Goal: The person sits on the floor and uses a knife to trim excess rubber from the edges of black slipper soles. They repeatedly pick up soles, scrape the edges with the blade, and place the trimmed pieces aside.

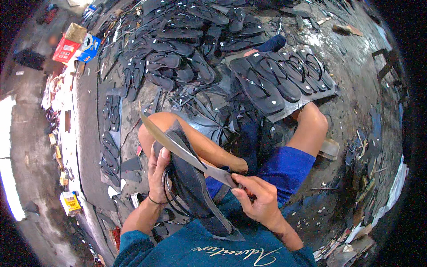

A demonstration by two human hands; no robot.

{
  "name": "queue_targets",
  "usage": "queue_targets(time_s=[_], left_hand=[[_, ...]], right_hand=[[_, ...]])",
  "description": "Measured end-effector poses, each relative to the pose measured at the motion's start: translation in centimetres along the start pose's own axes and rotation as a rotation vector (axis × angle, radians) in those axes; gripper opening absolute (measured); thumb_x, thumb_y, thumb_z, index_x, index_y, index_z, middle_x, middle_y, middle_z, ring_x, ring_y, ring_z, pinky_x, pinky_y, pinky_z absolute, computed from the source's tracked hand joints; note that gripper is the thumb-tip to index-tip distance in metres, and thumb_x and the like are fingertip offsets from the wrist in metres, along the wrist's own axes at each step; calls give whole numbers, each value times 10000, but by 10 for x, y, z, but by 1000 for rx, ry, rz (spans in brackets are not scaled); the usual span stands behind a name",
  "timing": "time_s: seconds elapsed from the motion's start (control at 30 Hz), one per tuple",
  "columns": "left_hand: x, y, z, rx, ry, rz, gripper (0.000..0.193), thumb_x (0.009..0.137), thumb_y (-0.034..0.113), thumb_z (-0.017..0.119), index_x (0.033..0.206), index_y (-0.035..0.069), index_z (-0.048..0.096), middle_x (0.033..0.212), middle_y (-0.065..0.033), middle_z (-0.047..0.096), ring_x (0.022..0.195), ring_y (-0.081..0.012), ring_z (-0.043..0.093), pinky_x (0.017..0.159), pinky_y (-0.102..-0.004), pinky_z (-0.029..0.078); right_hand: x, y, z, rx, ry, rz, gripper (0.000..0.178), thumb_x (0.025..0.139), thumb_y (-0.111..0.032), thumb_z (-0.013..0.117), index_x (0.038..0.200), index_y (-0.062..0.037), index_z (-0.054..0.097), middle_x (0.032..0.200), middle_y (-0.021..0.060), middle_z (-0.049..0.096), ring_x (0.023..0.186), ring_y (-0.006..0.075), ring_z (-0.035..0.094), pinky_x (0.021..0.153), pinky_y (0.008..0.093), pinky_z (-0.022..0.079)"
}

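My left hand [159,171] is closed round a dark grey flip-flop sole [189,182], which slants from my knee down to my shirt. Thin black loops hang beside the sole by my left wrist. Across the sole's upper part lies a long, thin, curved strip [178,149], tan toward its pointed far end and grey toward me. My right hand [258,198] pinches the strip's grey near end between thumb and fingers. The left thumb is close to the strip's edge; I cannot tell whether it touches it. What the strip is made of is unclear.
Black flip-flops lie heaped [178,44] on the floor ahead. Several more flip-flops [271,82] sit in a row on a grey board at the right, past my knee. Loose black straps [200,104] litter the middle. Red and blue boxes [69,49] and a yellow box [70,202] stand left.
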State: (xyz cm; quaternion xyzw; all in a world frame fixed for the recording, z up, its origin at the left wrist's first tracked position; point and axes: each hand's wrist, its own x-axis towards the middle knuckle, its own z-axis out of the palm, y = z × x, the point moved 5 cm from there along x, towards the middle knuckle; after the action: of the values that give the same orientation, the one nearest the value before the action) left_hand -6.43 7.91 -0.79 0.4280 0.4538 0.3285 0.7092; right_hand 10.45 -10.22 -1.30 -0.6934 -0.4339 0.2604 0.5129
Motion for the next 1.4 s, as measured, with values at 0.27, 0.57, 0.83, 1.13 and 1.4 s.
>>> queue_targets(time_s=[0.27, 0.57, 0.83, 1.13, 1.4], left_hand=[[-7, -5, 29, 313, -171, 57, 509, 851, 304, 681, 1254, 50, 503, 1101, -56, 600, 1035, -181, 584, 911, -311, 465], [32, 67, 2, 485, -393, 86, 523, 750, 230, 810, 1154, 1, 570, 1025, -51, 656, 922, -126, 620, 842, -285, 493], [-14, 14, 2, 568, -656, 9, 408, 777, 154, 789, 1110, 28, 590, 939, -11, 635, 861, -76, 560, 770, -250, 440], [-28, 9, 23, 418, -632, -253, 270, 763, 127, 811, 918, 19, 618, 833, 10, 609, 785, -56, 541, 681, -231, 421], [-39, 7, 52, 617, -904, -193, 339, 744, 225, 839, 914, 17, 632, 782, 2, 624, 724, -58, 536, 608, -252, 427]], right_hand=[[95, -18, 6, -31, 2, -126, 235, 874, -135, 662, 1060, 9, 661, 811, 179, 671, 631, 243, 652, 574, 323, 502], [5, 20, -39, -27, -62, -61, 293, 800, -151, 748, 1058, -26, 689, 862, 129, 695, 593, 180, 611, 554, 292, 511], [-29, 16, -64, -100, -362, 121, 279, 780, -185, 765, 1021, -58, 707, 876, 124, 709, 638, 216, 664, 579, 310, 541], [11, -29, -74, -176, -470, 105, 265, 822, -244, 735, 1049, -109, 702, 696, 76, 650, 557, 220, 634, 514, 321, 524], [39, -46, -35, 21, -539, 14, 280, 896, -293, 640, 1088, -89, 659, 731, 118, 666, 581, 305, 639, 519, 391, 520]])
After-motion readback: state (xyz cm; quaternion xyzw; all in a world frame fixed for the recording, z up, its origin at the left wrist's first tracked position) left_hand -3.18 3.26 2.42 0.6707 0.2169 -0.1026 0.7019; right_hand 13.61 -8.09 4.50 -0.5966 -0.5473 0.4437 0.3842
